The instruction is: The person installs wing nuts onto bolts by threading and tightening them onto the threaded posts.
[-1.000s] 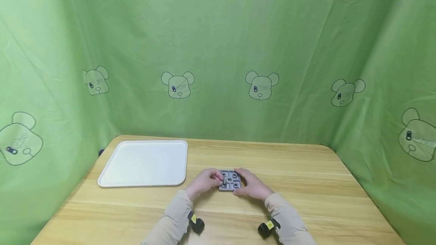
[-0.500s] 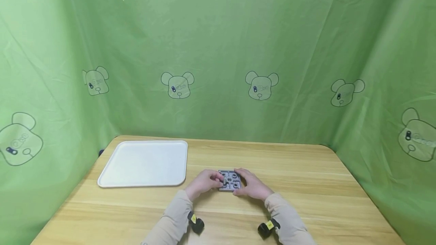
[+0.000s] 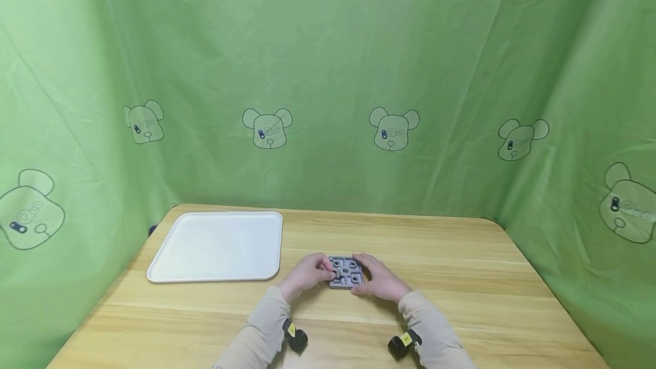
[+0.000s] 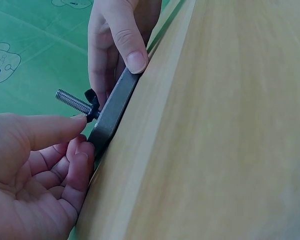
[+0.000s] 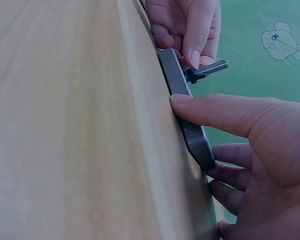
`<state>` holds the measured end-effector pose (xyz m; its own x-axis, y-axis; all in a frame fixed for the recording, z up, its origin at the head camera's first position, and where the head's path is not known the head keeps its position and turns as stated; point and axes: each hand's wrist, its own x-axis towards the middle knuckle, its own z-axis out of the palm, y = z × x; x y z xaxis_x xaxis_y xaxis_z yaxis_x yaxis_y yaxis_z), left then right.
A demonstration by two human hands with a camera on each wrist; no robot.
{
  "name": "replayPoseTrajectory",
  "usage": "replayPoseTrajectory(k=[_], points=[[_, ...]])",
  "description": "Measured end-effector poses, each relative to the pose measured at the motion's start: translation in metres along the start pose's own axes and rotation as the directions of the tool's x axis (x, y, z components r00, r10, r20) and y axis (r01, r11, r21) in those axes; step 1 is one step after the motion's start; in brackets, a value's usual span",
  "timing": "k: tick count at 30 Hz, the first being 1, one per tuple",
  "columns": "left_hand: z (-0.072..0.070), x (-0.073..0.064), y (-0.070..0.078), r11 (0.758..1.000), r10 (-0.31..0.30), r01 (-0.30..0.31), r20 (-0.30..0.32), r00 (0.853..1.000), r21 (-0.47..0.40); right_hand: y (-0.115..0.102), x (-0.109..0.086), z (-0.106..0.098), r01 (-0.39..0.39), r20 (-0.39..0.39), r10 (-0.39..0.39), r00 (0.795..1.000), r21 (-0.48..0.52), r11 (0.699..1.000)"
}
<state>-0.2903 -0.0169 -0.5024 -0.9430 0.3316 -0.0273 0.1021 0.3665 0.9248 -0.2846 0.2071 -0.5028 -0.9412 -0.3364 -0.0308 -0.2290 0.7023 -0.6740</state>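
A square grey metal plate (image 3: 346, 281) with several round holes and recesses lies flat on the table in the head view. From its left corner area a threaded bolt (image 4: 73, 101) stands up, carrying a dark wing nut (image 4: 93, 99) low down near the plate. My left hand (image 3: 308, 272) has its thumb and curled fingers at the wing nut, pinching it. My right hand (image 3: 381, 279) grips the plate's right side, thumb on the near edge and fingers at the far edge. In the right wrist view the bolt's upper end sticks out free beyond the left thumb.
A white tray (image 3: 220, 246) lies at the back left of the wooden table (image 3: 451, 266). Green curtains (image 3: 328, 73) surround the table's back and sides. Both sleeves carry a black wrist camera (image 3: 398, 347).
The left fingers shift slightly at the wing nut, the index finger drawing back and lifting a little. The plate and my right hand stay in place.
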Motion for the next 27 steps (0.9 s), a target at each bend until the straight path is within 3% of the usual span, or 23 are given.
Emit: replayPoseTrajectory(k=[16, 27], points=[[-0.0016, -0.0031, 0.0047, 0.998, 0.009, -0.005, 0.051, 0.999, -0.069, -0.0028, -0.0009, -0.0021, 0.014, 0.003, -0.014, 1.000, 0.023, 1.000], [-0.0014, -0.0004, 0.0026, 0.997, 0.009, -0.004, 0.074, 0.997, -0.071, -0.0027, -0.0006, -0.0022, 0.008, 0.012, -0.009, 1.000, 0.028, 1.000]])
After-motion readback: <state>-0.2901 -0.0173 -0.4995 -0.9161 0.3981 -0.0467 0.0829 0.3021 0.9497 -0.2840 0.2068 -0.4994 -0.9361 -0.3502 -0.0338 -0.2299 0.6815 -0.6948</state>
